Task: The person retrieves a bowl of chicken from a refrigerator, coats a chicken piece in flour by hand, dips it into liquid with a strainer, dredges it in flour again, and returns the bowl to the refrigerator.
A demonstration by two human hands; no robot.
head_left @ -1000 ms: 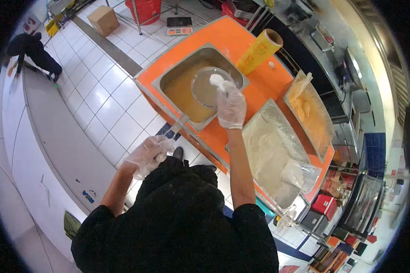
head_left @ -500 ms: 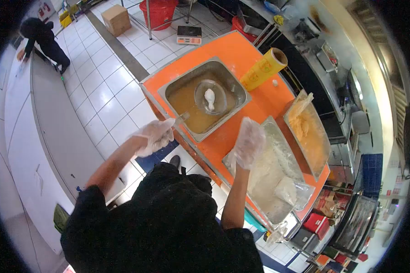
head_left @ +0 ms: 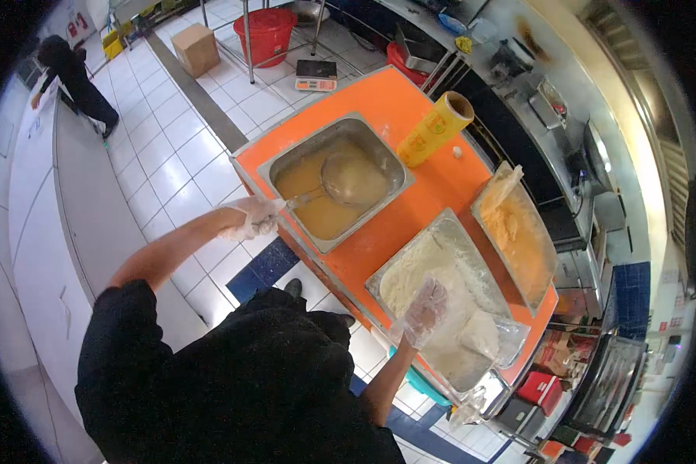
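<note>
My left hand (head_left: 254, 218), in a clear plastic glove, is closed around the handle of a round strainer (head_left: 354, 178). The strainer's bowl sits down in murky tan liquid inside a deep metal pan (head_left: 398, 184). No drumstick can be made out in it now. My right hand (head_left: 424, 313), gloved the same way and whitened with flour, is over the white flour (head_left: 410, 277) in a long metal tray (head_left: 373, 284). Its fingers look stretched out, with nothing visible in them. A flour-covered lump (head_left: 481, 334) lies by a clear plastic bag (head_left: 514, 340) at the tray's near end.
On the orange table (head_left: 348, 263) stand a yellow roll of cling film (head_left: 435, 133) and a tray of orange-yellow crumbs (head_left: 516, 247). Beyond are a scale (head_left: 316, 76), a red tub (head_left: 264, 37) and a cardboard box (head_left: 196, 49). Another person (head_left: 77, 85) stands at the far left counter.
My right hand has come down and nearer over the flour. The strainer has sunk lower in the liquid, and the pale drumstick in it is no longer visible.
</note>
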